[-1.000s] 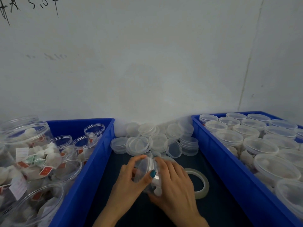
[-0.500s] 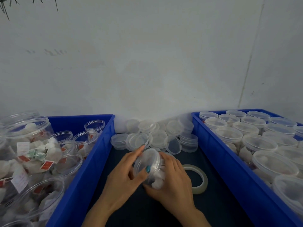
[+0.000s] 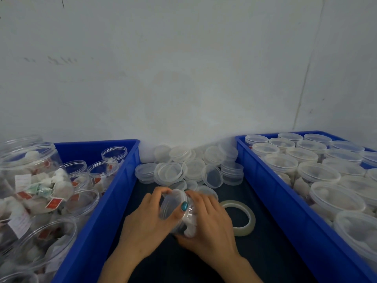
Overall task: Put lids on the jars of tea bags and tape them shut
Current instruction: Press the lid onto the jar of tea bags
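Clear plastic jar [image 3: 186,220] of white tea bags: held above the dark table top [image 3: 265,254], centre front, between the two bins. It lies tipped on its side, mouth end pointing left.

Clear lid [image 3: 170,205]: sits over the jar mouth. Cannot tell whether it is fully seated; this area is blurred.

Left hand [image 3: 146,223]: fingers curled over the top edge of the lid, thumb with a teal nail pressed on its near rim. It grips the lid.

Right hand [image 3: 210,219]: wrapped round the jar body from the right, fingers over the top, palm against the side. It holds the jar.

Tape roll [image 3: 244,230]: clear, lying flat on the table top just right of the right hand. Neither hand touches it.

Loose lids [image 3: 183,168]: a heap of clear ones against the wall [image 3: 183,68], behind the hands, some stacked, some on edge.

Left blue bin [image 3: 122,172]: open jars [image 3: 103,170] with tea bags and red tags, no lids on them. A large jar [image 3: 30,176] of the same stock stands nearest the camera at far left.

Right blue bin [image 3: 275,201]: lidded jars [image 3: 281,163], packed upright in rows.
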The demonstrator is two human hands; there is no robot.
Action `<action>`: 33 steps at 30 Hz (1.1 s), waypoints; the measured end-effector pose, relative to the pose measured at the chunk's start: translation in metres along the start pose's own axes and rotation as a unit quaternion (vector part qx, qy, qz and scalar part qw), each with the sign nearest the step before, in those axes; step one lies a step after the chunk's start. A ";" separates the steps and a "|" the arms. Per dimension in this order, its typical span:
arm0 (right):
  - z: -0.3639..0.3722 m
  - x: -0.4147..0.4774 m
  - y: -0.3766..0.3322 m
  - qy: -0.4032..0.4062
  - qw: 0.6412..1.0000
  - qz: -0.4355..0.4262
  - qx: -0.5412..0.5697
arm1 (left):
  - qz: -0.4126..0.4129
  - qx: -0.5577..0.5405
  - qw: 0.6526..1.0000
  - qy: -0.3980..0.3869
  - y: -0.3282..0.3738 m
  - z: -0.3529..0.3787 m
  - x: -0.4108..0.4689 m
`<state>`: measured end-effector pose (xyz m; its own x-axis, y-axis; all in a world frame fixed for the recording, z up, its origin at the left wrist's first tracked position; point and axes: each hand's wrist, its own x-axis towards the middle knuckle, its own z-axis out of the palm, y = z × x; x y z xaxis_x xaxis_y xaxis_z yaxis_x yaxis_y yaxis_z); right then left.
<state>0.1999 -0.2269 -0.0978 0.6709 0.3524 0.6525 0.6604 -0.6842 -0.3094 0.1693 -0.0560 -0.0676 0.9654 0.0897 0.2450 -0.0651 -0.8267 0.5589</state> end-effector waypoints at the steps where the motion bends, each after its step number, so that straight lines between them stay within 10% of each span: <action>1: 0.001 0.000 0.000 -0.003 1.000 -0.006 -0.005 | -0.012 0.011 1.000 -0.005 0.000 0.001 0.000; 8: 0.003 -0.001 0.005 -0.007 0.997 -0.047 -0.064 | -0.041 -0.012 0.998 -0.054 -0.005 0.010 0.003; 20: -0.012 0.000 -0.006 -0.032 0.986 0.074 0.149 | 0.177 -0.288 0.941 0.034 0.010 0.013 -0.001; 26: -0.020 0.004 -0.005 -0.202 0.851 0.123 0.469 | 0.136 -0.358 0.923 -0.026 0.009 -0.005 -0.005; 33: -0.010 0.004 -0.009 -0.134 0.840 0.176 0.496 | 0.063 -0.418 0.906 0.002 -0.001 -0.007 -0.001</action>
<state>0.1936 -0.2253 -0.0854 0.8474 0.4619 0.2619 0.2722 0.0455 -0.9612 0.1667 -0.0516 -0.0632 0.9364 0.0265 0.3500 -0.3445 -0.1219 0.9309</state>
